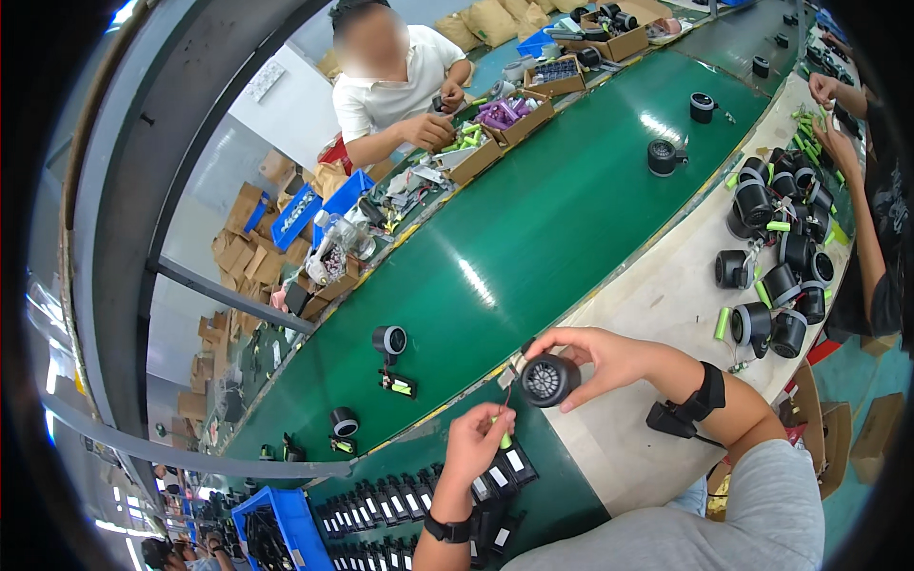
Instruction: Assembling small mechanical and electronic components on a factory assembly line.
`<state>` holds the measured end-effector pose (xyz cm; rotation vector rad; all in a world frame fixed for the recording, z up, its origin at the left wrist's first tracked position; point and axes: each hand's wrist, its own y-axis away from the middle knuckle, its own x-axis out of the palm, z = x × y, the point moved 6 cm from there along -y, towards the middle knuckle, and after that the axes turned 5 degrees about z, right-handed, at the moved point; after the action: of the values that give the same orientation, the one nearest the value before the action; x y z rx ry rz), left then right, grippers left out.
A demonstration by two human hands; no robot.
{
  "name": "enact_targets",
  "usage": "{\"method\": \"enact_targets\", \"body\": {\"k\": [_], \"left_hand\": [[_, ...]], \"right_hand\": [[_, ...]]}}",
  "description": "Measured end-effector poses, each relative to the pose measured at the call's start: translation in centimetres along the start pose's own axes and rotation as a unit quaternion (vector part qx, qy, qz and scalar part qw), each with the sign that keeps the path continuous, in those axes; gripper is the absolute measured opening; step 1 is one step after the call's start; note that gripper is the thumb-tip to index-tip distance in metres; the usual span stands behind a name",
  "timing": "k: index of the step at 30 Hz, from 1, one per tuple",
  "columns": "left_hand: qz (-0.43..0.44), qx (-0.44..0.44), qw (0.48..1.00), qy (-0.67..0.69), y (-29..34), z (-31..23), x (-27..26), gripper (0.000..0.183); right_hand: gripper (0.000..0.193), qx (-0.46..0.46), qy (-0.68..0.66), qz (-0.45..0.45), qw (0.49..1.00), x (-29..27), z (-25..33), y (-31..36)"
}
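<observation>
My right hand (614, 364) grips a round black fan head (549, 381), its slotted grille facing up toward me. My left hand (473, 445) is closed around a light green battery cell (502, 434), and a thin reddish wire rises from it toward the fan head. A small pale part (507, 379) sits at the wire's upper end, beside the fan head; its kind is too small to tell. Below and beside my left hand stand rows of black casings (390, 504) with white labels. My left wrist wears a dark band, and a black strap circles my right forearm.
A green conveyor belt (457, 276) crosses ahead, carrying several fan heads (388, 340). More black fan heads (752, 202) and green cells pile up at right. A blue crate (281, 528) stands lower left. One co-worker (409, 86) sits across the belt; another's hands (833, 114) work at far right.
</observation>
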<state>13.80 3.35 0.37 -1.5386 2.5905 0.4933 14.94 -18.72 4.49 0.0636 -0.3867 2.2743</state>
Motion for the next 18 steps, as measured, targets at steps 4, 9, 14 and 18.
{"method": "enact_targets", "body": {"k": [4, 9, 14, 18], "left_hand": [[-0.004, -0.056, 0.998, -0.013, 2.4, -0.2, 0.9, 0.011], [0.02, -0.11, 0.991, 0.074, 4.4, 0.1, 1.7, 0.016], [0.01, -0.085, 0.996, 0.025, 4.9, -2.2, 1.8, 0.024], [-0.093, -0.097, 0.989, 0.057, 6.1, 0.2, 0.3, 0.023]], "right_hand": [[0.061, 0.096, 0.348, 0.053, 0.931, 0.5, -3.3, 1.7], [0.048, 0.012, 0.658, -0.022, 0.753, 5.4, -0.4, -0.2], [0.01, -0.046, 0.576, -0.073, 0.813, 7.0, -4.3, -1.7], [0.009, -0.072, 0.569, -0.073, 0.816, 6.2, -5.5, -1.7]]}}
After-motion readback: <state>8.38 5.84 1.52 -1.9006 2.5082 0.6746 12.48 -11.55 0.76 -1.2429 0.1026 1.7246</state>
